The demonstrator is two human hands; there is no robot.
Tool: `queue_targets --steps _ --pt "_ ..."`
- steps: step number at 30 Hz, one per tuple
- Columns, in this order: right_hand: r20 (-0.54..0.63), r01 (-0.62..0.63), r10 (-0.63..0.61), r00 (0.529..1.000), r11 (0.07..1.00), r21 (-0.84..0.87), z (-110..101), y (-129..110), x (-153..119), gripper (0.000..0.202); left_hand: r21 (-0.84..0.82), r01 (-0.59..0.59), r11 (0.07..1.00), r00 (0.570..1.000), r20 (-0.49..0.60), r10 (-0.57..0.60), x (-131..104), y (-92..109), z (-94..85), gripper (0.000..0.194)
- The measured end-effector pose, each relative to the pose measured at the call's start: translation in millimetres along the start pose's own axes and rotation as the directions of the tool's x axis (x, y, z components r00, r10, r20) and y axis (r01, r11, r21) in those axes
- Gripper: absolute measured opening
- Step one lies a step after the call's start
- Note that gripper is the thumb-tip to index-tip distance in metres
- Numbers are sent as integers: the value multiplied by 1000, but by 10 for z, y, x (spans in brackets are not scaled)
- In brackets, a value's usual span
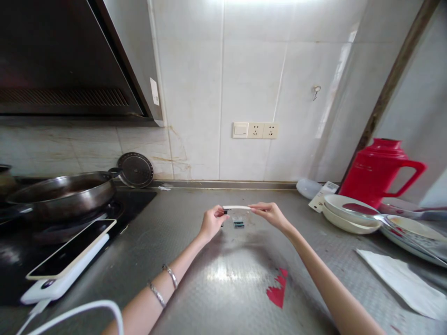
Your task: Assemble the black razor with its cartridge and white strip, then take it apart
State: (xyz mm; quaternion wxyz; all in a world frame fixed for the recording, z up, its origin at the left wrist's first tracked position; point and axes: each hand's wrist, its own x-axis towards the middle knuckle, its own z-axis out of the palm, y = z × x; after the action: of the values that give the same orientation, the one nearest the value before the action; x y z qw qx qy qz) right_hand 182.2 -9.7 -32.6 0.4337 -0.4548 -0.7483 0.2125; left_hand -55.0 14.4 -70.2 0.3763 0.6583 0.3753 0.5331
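Over the middle of the metal counter [195,298], my left hand [212,222] and my right hand [270,214] face each other with fingers closed. Between them is a thin, white, slightly curved object [236,207], seen nearly edge-on and pinched at both ends. Its kind is not clear from this angle. A small black piece [225,212] shows at my left fingertips. Just below the white object appears a small dark greenish patch [239,224], perhaps a reflection; I cannot tell. Nearer to me, a piece of red paper [278,288] with a jagged edge lies flat.
On the left, a phone [71,251] rests on a white device [66,270] with a white cable [84,304], beside a pan [63,190] on the stove. A red thermos jug [377,172], stacked bowls [349,221] and a white napkin [401,281] stand right.
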Motion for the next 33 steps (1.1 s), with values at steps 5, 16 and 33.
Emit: queue_targets --steps 5,16,33 --pt "-35 -16 16 999 1000 -20 -8 17 -3 39 19 -6 1000 1000 -19 7 5 -32 -7 17" --pt "3 -22 22 1000 1000 -2 1 39 -4 38 15 -17 1000 1000 2 17 -6 2 5 16" --pt "-11 -95 96 995 994 47 -45 61 -43 36 16 -20 1000 1000 6 20 -1 -10 22 16"
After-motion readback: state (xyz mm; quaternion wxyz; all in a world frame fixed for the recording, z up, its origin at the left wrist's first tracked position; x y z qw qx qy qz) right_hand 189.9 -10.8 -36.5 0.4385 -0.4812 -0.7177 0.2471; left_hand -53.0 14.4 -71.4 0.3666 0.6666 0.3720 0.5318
